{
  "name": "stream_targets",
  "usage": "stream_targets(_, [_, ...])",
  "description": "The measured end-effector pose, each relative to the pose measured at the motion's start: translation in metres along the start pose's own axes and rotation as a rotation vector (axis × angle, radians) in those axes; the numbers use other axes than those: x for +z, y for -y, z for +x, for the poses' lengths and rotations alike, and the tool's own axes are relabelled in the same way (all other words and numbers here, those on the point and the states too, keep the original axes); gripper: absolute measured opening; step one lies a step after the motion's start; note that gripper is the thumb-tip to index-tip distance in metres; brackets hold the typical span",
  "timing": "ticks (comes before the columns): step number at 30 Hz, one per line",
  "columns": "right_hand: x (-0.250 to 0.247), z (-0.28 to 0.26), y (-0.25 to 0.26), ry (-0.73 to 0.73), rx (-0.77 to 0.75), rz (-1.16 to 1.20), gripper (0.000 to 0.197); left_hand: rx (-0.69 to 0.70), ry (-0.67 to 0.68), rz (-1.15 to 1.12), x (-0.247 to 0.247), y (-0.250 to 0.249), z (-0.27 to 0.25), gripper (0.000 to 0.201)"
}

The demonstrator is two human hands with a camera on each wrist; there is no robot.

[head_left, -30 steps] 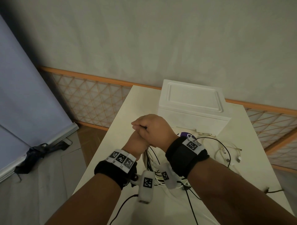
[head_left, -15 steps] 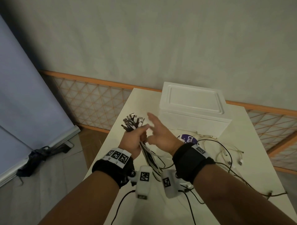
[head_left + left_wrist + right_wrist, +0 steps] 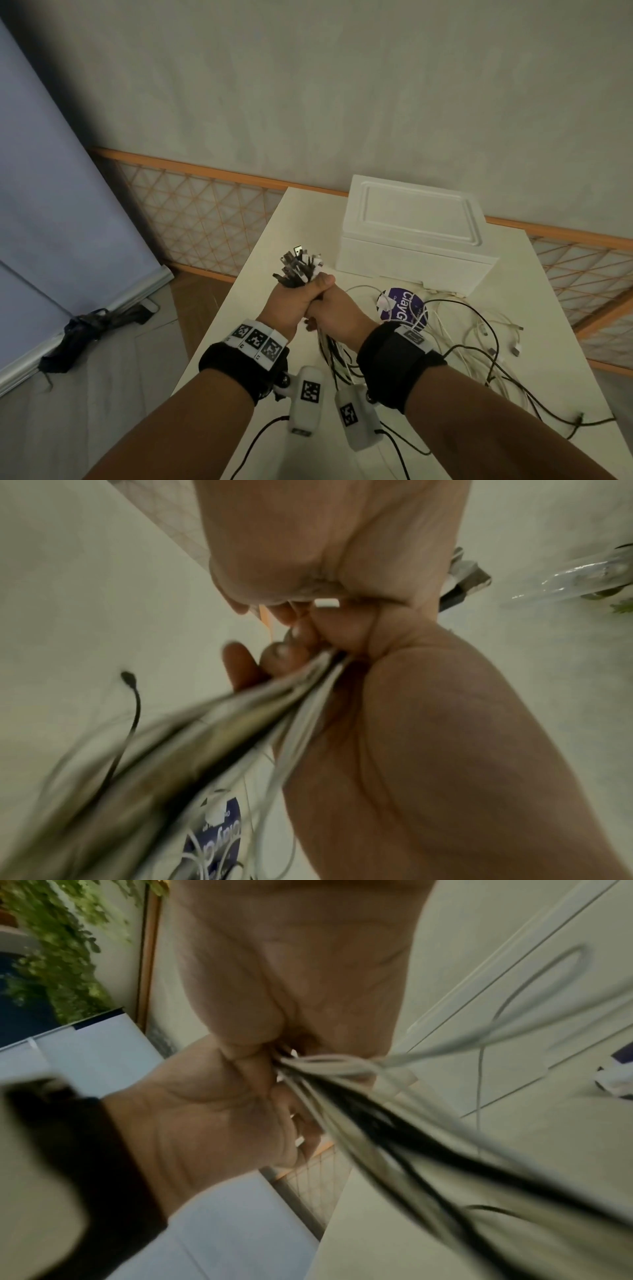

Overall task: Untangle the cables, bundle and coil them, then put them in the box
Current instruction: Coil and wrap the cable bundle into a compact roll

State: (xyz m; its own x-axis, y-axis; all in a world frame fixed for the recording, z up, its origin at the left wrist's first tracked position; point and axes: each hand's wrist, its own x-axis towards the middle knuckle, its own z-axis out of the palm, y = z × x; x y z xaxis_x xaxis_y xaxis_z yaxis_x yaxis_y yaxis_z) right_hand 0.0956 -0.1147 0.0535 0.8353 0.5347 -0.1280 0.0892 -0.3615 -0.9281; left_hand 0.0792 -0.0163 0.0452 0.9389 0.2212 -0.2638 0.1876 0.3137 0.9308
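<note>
A bundle of black and white cables [image 3: 298, 270] sticks up out of my left hand [image 3: 297, 297], its plug ends fanned out above the fist. My right hand [image 3: 329, 310] grips the same bundle just below the left one, and the strands [image 3: 334, 356] hang down between my wrists to the table. In the left wrist view the cables [image 3: 240, 710] run blurred from the fingers; in the right wrist view the cables [image 3: 359, 1096] leave both fists. The white box [image 3: 414, 236] stands shut at the table's far side.
Loose white and black cables [image 3: 479, 346] sprawl over the right half of the cream table [image 3: 274, 240], partly over a purple round lid [image 3: 406, 306]. A black cable end [image 3: 579, 418] lies near the right edge. The floor drops off left of the table.
My right hand, open half a second ago, has closed round the bundle under the left hand. The bundle's plug ends, hidden a second ago, now stand above the left fist.
</note>
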Motion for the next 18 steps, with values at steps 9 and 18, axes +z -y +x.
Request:
stream_targets(9, [0.003, -0.002, -0.014, -0.139, -0.032, -0.609, 0.026, 0.036, 0.146, -0.157, -0.032, -0.042, 0.010, 0.075])
stream_targets(18, [0.005, 0.004, -0.005, -0.179, -0.077, -0.687, 0.016, 0.131, 0.031, 0.259, -0.013, -0.029, 0.005, 0.020])
